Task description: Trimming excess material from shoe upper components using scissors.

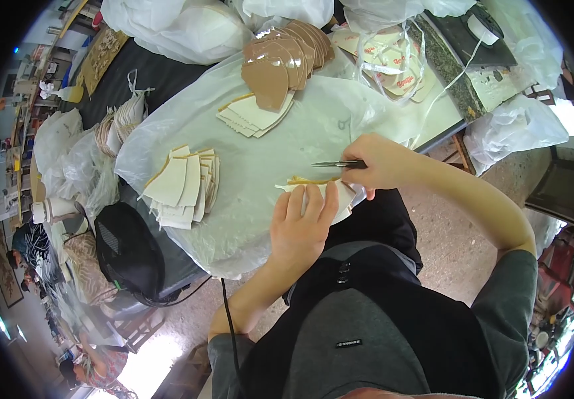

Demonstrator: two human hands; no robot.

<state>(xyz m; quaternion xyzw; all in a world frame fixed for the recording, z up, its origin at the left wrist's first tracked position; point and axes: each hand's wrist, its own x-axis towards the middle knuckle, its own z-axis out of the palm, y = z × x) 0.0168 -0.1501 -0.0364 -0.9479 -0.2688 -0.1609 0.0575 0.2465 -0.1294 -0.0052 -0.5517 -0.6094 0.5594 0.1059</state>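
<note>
My left hand (303,219) lies with its fingers stretched over a white cut piece (345,191) with a tan-yellow edge, at the table's near edge. My right hand (381,163) is closed around slim pointed scissors (337,163), whose blades point left, just above the piece. Some of its fingertips reach down by the piece's right end; the palm side is hidden. To the left lies a fanned stack of white pieces (184,183). Farther back, a smaller white stack (255,114) is partly under a fan of glossy brown pieces (277,63).
A clear plastic sheet (260,163) covers the tabletop. Full plastic bags (174,30) line the back. A black cap-like item (126,249) and tied bundles (117,126) sit at left. At back right are printed pieces (396,63) and a white spool (485,30) with trailing cord.
</note>
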